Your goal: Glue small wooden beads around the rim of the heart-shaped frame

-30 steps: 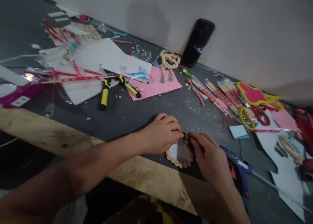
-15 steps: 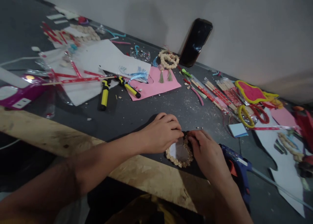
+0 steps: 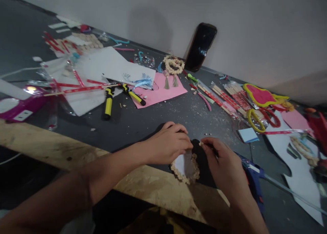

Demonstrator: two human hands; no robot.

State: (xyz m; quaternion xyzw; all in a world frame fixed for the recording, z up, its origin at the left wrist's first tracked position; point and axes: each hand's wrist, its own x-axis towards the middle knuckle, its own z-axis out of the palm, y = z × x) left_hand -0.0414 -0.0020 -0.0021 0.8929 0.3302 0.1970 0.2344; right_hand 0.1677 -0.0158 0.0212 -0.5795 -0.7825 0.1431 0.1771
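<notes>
A small round piece (image 3: 186, 167) edged with pale beads lies at the near edge of the dark tabletop (image 3: 143, 121); its middle is white and grey. My left hand (image 3: 167, 144) rests curled on its left side, fingertips pressing its top edge. Just right of the piece, my right hand (image 3: 222, 162) is closed, with a tiny pale bead (image 3: 201, 144) pinched between its fingertips above the ring's upper right.
A blue glue gun (image 3: 251, 179) lies right of my right hand. Yellow-and-black cutters (image 3: 109, 103), pink paper (image 3: 160, 89), a beaded ring with tassels (image 3: 173, 64), a leaning phone (image 3: 201, 46), packs of sticks (image 3: 224, 98) and scissors (image 3: 258, 120) fill the back. A bare wooden board (image 3: 143, 184) runs along the front.
My right hand has lifted slightly off the beaded piece and now pinches a bead at its upper right. The left hand has stayed on the piece. The view has dipped a little.
</notes>
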